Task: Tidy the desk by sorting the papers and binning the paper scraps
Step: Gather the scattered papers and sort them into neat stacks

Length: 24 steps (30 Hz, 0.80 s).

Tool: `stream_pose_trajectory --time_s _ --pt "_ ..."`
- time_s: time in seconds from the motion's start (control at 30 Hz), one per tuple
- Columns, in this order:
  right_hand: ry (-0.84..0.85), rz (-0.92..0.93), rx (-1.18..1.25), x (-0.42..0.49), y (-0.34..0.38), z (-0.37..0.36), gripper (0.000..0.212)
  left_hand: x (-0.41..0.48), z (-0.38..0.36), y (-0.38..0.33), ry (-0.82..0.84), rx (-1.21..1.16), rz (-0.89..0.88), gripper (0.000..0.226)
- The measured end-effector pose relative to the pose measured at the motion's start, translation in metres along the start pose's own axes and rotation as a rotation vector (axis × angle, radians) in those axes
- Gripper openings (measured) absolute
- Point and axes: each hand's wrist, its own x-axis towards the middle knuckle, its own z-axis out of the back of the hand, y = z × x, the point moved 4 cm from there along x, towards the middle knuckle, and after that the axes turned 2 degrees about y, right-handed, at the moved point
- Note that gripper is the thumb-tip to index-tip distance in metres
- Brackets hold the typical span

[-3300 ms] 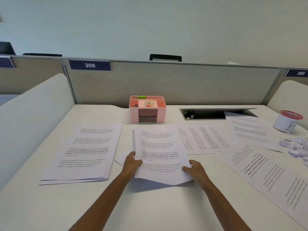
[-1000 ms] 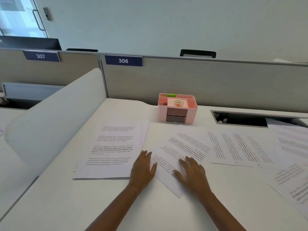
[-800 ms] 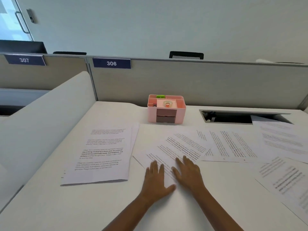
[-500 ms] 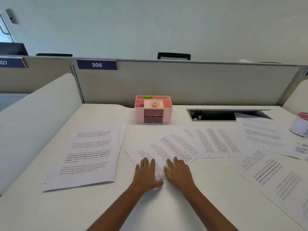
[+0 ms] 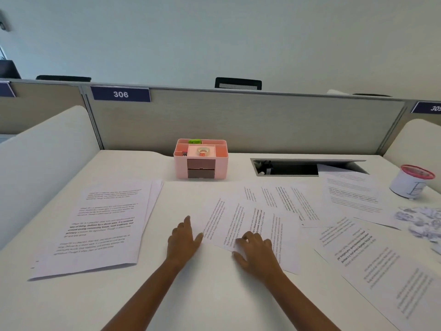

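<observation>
White desk [image 5: 214, 295] spreads before us, walled by a grey partition [image 5: 238, 125]. Our left hand [image 5: 182, 242] lies flat with straight fingers, thumb touching the left edge of the skewed sheet [image 5: 241, 220]. Our right hand [image 5: 256, 253] curls its fingers onto that sheet's near edge and seems to pinch it. The sheet overlaps the loose sheets [image 5: 372, 259] fanned out to the right, so dragging it could pull them askew, and a one-sided pinch could crease it. The sorted stack [image 5: 100, 225] lies well apart on the left, with bare desk between for sliding. Crumpled scraps [image 5: 422, 223] wait at the far right, near the red-rimmed tub [image 5: 411, 181]. One far sheet laps the open cable hatch [image 5: 298, 167] and could slip in if nudged
</observation>
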Motion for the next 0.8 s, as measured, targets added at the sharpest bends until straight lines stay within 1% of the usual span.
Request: stream_pose_trajectory --time_s 0.17,0.37,0.43,0.5,0.6,0.7,0.8 --pt "0.065 -0.002 0.063 0.002 -0.034 -0.002 0.06 0.006 -0.011 -0.023 0.014 -0.011 0.006 0.064" --pt "0.194 -0.161 0.06 0.009 -0.079 -0.003 0.073 0.018 -0.025 -0.05 0.038 0.151 0.033 0.075" --pt "0.241 -0.196 0.085 0.009 -0.09 -0.007 0.067 0.024 -0.027 -0.054 0.042 0.164 0.027 0.075" --pt "0.252 -0.207 0.105 0.006 -0.094 -0.013 0.065 0.03 -0.027 -0.057 0.046 0.14 0.027 0.074" --pt "0.213 -0.179 0.049 0.003 -0.088 -0.016 0.066 0.039 -0.024 -0.06 0.022 0.127 0.06 0.07" --pt "0.201 -0.175 0.046 0.002 -0.073 -0.012 0.066 0.039 -0.025 -0.067 -0.044 0.191 0.099 0.068" --pt "0.192 -0.175 0.059 0.002 -0.055 -0.008 0.064 0.031 -0.04 -0.079 -0.044 0.201 0.064 0.069"
